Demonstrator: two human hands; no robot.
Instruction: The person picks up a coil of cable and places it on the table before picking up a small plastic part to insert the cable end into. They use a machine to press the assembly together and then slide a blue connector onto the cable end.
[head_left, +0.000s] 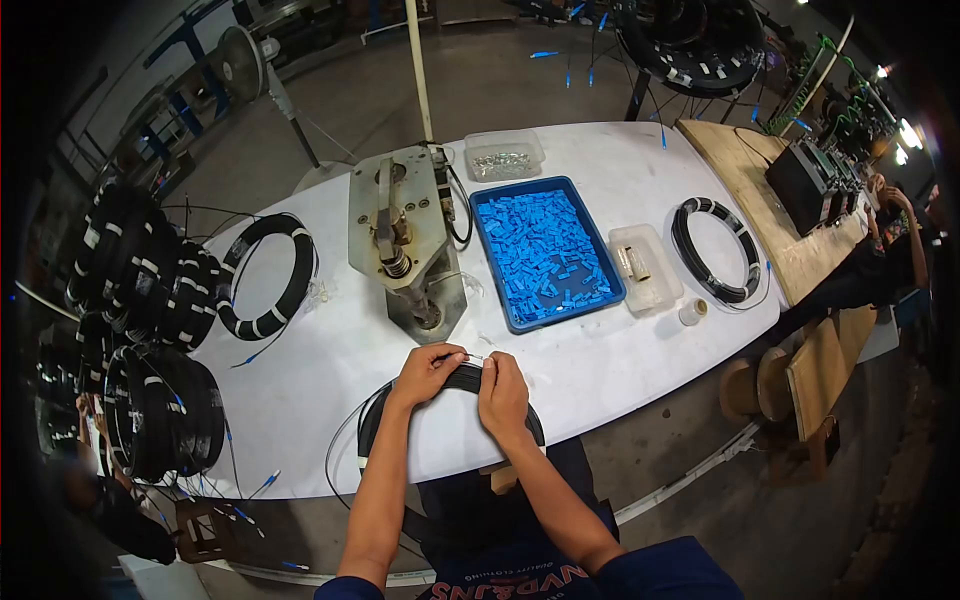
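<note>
Near the table's front edge, my left hand (pixel 430 374) pinches a thin black cable end (pixel 466 355). Close beside it, my right hand (pixel 503 392) is closed at the other side of a small pale tip on that cable; the tip is too small to identify. Under both hands lies a coil of black cable (pixel 462 379), partly hidden by my wrists. Directly beyond my hands stands a metal press (pixel 392 225) on its base. To its right, a blue tray (pixel 513 327) holds many small blue plastic pieces (pixel 540 245).
A clear box of small parts (pixel 503 160) sits behind the tray. Right of it are a clear container (pixel 645 265), a white spool (pixel 692 312) and a cable coil (pixel 716 250). Another coil (pixel 267 277) lies left, beside stacked coils (pixel 165 410). Other people work at both sides.
</note>
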